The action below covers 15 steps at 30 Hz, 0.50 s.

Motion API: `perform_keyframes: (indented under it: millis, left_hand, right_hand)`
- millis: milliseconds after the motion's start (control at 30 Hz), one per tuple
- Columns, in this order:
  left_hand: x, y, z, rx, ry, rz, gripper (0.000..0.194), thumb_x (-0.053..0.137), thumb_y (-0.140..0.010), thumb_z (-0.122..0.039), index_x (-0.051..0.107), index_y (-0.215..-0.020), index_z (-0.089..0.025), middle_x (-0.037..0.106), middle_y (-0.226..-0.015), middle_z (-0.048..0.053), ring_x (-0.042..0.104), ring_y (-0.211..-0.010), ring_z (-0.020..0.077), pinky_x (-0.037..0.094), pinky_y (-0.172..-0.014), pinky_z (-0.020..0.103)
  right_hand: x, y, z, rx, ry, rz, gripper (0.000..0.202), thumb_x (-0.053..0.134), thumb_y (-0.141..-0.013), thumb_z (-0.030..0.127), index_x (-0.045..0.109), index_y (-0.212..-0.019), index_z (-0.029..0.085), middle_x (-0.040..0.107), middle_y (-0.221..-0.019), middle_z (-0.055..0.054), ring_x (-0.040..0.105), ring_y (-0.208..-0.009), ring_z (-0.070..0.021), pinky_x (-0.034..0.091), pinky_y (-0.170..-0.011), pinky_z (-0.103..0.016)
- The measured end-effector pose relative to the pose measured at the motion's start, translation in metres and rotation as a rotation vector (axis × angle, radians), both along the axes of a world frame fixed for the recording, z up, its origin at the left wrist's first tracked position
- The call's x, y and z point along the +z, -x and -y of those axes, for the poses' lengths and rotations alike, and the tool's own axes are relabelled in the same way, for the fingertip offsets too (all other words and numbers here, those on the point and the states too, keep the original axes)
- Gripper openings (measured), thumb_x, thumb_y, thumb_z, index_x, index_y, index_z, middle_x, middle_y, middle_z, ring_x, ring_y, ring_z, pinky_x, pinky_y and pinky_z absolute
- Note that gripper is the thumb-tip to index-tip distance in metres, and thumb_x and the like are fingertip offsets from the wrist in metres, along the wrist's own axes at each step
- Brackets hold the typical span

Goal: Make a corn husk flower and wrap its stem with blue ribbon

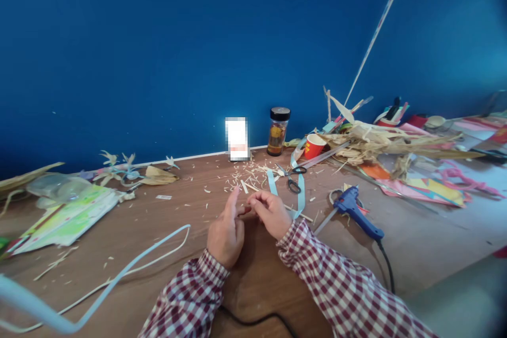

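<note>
My left hand is over the middle of the table, index finger pointing away and the other fingers curled in. Close against it, my right hand is closed in a pinch, its fingertips meeting the left fingers. Whatever lies between the fingertips is too small to make out. Just beyond the hands, pale shavings are scattered on the wood. A thin stick lies past my right hand. Behind it are black-handled scissors and a light blue ribbon.
To the right lie a blue glue gun, a red paper cup and a heap of dried husks. A black-lidded jar stands by the wall. Green-patterned paper is at left; a light blue bent arm crosses the front left.
</note>
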State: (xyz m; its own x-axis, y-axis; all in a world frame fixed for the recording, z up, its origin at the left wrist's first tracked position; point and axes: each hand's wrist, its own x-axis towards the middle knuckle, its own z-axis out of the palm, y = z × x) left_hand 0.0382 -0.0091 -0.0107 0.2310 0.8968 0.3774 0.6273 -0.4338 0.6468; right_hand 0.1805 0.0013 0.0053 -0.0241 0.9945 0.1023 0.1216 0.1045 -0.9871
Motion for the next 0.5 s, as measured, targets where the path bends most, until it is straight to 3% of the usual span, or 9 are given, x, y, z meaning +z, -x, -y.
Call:
perform_keyframes:
  millis: [200, 400, 500]
  left_hand:
    - [0.0034, 0.0000, -0.0044, 0.028, 0.046, 0.325, 0.044, 0.037, -0.084, -0.016, 0.035, -0.128, -0.016, 0.066, -0.096, 0.007, 0.063, -0.083, 0.0151, 0.048, -0.080, 0.031]
    - [0.0054, -0.0010, -0.0050, 0.057, 0.074, 0.396, 0.041, 0.041, -0.085, -0.027, 0.039, -0.125, -0.016, 0.066, -0.093, 0.007, 0.063, -0.085, 0.0175, 0.048, -0.079, 0.033]
    - [0.0042, -0.0012, -0.0045, 0.051, 0.087, 0.392, 0.040, 0.041, -0.085, -0.028, 0.040, -0.124, -0.016, 0.066, -0.092, 0.007, 0.063, -0.085, 0.0180, 0.049, -0.076, 0.032]
  right_hand:
    - [-0.0050, 0.0013, -0.0042, 0.026, 0.080, -0.182, 0.019, 0.048, -0.078, 0.035, 0.057, -0.080, 0.019, 0.058, -0.072, -0.002, 0.049, -0.054, -0.0107, 0.034, -0.041, -0.021]
    - [-0.0068, -0.0001, -0.0021, 0.020, 0.066, -0.157, 0.023, 0.063, -0.069, 0.039, 0.052, -0.067, 0.018, 0.043, -0.045, 0.007, 0.034, -0.039, -0.0060, 0.026, -0.038, -0.019]
    - [-0.0066, 0.0005, -0.0020, 0.013, 0.140, -0.204, 0.024, 0.066, -0.067, 0.038, 0.058, -0.068, 0.015, 0.053, -0.050, 0.004, 0.042, -0.040, -0.0060, 0.027, -0.037, -0.017]
